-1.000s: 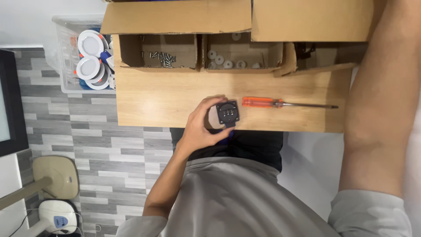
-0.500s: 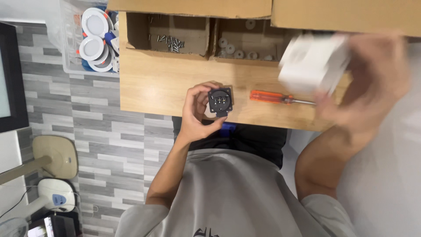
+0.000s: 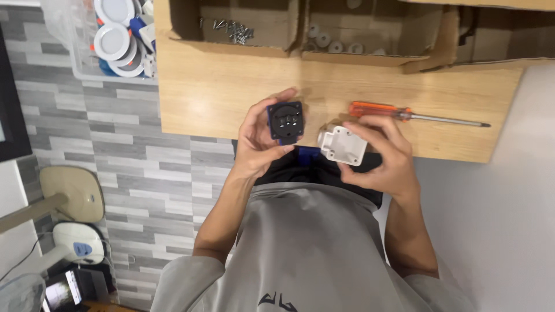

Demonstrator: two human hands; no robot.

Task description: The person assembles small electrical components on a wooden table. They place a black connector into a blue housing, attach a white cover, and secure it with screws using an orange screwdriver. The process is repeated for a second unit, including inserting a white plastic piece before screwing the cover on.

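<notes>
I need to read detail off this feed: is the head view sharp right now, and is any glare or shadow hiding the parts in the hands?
Head view: sharp, no motion blur; even, soft light; no glare on the black and blue socket part in the left hand or the white housing in the right hand; only faint shadows on the wooden table; screwdriver crisp.

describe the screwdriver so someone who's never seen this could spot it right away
Start at the wooden table below the cardboard boxes. The screwdriver lies flat on it, just beyond the right hand. Its clear orange handle and long thin metal shaft set it apart.
</notes>
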